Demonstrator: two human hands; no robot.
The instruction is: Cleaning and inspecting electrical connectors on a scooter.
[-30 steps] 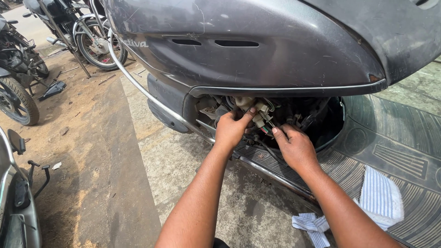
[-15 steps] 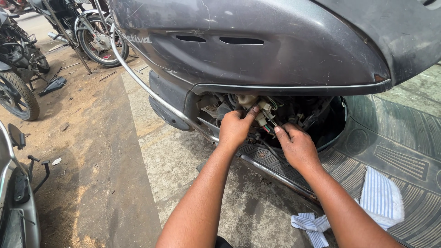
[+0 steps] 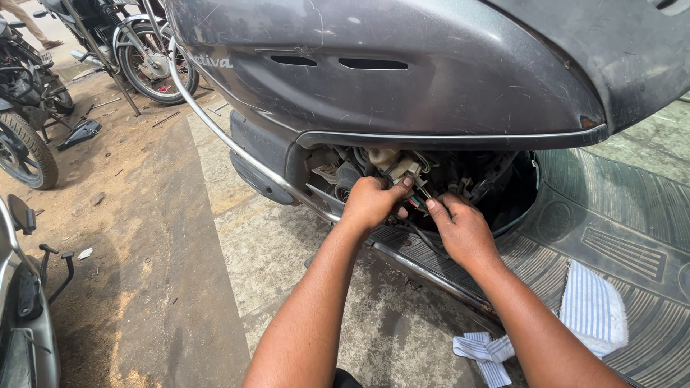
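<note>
Both hands deep in the open side of a grey scooter [image 3: 402, 79], under the rim of its body panel. Left hand [image 3: 370, 203] curled into a loose fist, fingers [image 3: 394, 188] pressed together around a small bundle of wires [image 3: 418, 192] with a pale plug [image 3: 401, 167] just above the knuckles. Right hand [image 3: 460, 230] close beside, to the right and slightly nearer, its fingers bent and its fingertips pinching the same bundle from below; exactly which strand, too small to tell.

Bundle lying between the two hands, running from the far upper left near the plug down toward the near right, so its long axis slanted across the gap. Left hand higher and closer to the plug end; right hand at the lower end, touching or nearly touching the left thumb. Red and green strands just visible at the meeting point.

Chrome guard rail [image 3: 237, 147] curving past on the left, below the left wrist. Ribbed footboard [image 3: 618, 237] to the right, with a striped blue-and-white cloth [image 3: 591, 312] draped over its near edge, well apart from both hands. Concrete floor [image 3: 287, 266] below the forearms. Other motorbikes [image 3: 29, 136] parked far left on bare dirt.
</note>
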